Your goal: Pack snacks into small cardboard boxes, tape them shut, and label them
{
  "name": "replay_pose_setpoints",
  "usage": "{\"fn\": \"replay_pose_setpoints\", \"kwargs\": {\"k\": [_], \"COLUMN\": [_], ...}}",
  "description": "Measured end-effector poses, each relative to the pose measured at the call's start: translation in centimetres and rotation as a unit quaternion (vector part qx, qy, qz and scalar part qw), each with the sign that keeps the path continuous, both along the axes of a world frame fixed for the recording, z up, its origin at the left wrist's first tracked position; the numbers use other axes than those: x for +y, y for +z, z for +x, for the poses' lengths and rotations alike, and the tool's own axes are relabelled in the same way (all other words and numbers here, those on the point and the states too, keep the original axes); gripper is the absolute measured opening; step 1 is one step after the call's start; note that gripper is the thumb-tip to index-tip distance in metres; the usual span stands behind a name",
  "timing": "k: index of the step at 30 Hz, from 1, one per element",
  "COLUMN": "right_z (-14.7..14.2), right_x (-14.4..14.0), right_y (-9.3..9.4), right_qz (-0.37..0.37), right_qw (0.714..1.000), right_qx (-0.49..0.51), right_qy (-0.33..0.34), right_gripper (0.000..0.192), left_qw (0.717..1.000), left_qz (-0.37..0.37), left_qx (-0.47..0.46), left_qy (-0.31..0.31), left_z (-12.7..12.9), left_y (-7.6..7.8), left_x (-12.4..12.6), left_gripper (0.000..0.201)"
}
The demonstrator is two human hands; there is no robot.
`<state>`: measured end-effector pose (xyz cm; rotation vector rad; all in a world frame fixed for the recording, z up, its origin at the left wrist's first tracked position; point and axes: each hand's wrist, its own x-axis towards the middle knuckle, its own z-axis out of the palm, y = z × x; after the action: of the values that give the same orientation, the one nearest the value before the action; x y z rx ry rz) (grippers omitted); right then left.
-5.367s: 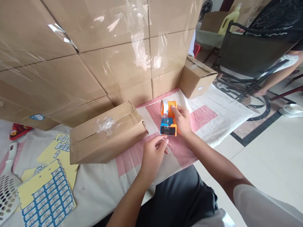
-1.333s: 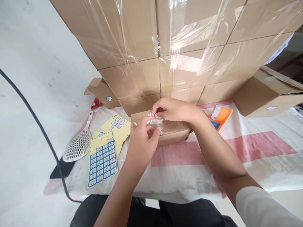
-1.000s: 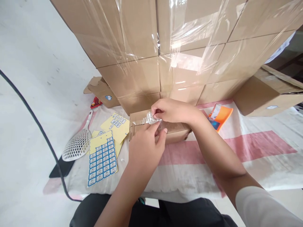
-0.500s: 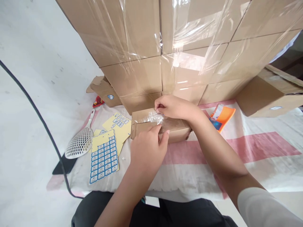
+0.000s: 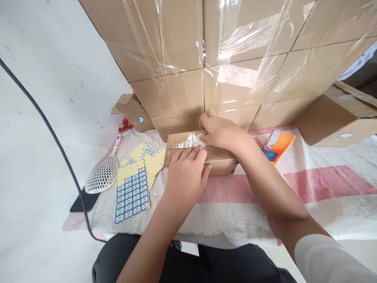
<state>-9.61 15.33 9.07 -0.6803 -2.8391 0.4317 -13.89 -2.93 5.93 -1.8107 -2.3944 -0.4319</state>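
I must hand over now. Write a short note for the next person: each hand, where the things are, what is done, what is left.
Left hand: flat, open, on the near top edge of the small box.
Right hand: open, pressing the clear tape on the box top.
Tape dispenser: on the cloth, right of the box.
Done: tape lies across the top seam.
Left: the tape looks wrinkled; probably smooth it.

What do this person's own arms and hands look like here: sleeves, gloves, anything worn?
Both hands are bare: no gloves, and no rings or watch that can be seen. The left hand and its forearm are uncovered as far as the frame shows. The right hand leads to a bare forearm, with a white sleeve starting near the elbow. Dark trousers show below.
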Motion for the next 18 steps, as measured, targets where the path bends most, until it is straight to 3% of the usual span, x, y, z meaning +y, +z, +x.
{"fn": "replay_pose_setpoints", "kwargs": {"k": [2, 4, 9, 14, 16, 18], "right_z": [0.0, 0.1, 0.4, 1.1, 2.6, 5.1], "right_x": [0.5, 1.3, 2.7, 2.6, 2.8, 2.7], "right_y": [0.1, 0.1, 0.0, -0.7, -1.7, -3.2], "right_qz": [0.018, -0.014, -0.125, -0.172, -0.197, -0.226], "right_qw": [0.998, 0.996, 0.984, 0.984, 0.980, 0.972], "right_qx": [0.013, -0.011, -0.102, -0.027, 0.012, 0.059], "right_qy": [-0.061, -0.089, -0.072, -0.043, -0.037, -0.020], "right_gripper": [0.075, 0.091, 0.052, 0.029, 0.027, 0.041], "left_qw": [1.000, 1.000, 0.999, 0.998, 0.998, 0.998], "left_qz": [-0.002, 0.005, 0.015, -0.026, -0.021, -0.010], "left_qx": [-0.004, -0.001, 0.034, 0.050, 0.061, 0.069], "left_qy": [0.000, 0.000, 0.011, 0.008, 0.000, -0.010], "left_z": [0.2, 0.5, 0.8, -0.2, -0.8, -1.4], "left_y": [0.0, -0.2, -0.7, -0.3, 0.0, 0.1], "left_x": [-0.1, -0.2, -0.2, -0.6, -1.0, -1.4], "left_gripper": [0.019, 0.021, 0.037, 0.035, 0.033, 0.033]}}
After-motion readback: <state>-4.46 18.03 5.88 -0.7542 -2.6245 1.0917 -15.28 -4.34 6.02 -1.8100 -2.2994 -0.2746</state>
